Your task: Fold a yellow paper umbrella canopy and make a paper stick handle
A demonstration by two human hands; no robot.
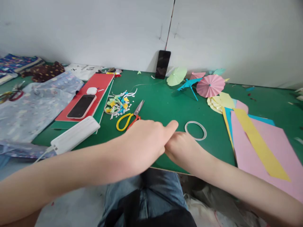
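My left hand [151, 135] and my right hand [181, 143] meet above the front edge of the green table [153, 104]. Both are closed, and the left thumb points out over the right hand's knuckles. Whatever they hold, if anything, is hidden behind the fingers. Just behind my left hand lie scissors [132, 116] with one yellow and one red handle, blades apart. A white tape ring [195, 130] rests flat beyond my right hand.
Paper umbrellas [210, 85] stand at the back, right of an upright black phone [163, 64]. Coloured paper sheets [260, 138] lie at right. Paper scraps [118, 104], a red board [94, 85] bearing a phone [81, 106], and a white power bank [75, 135] are at left.
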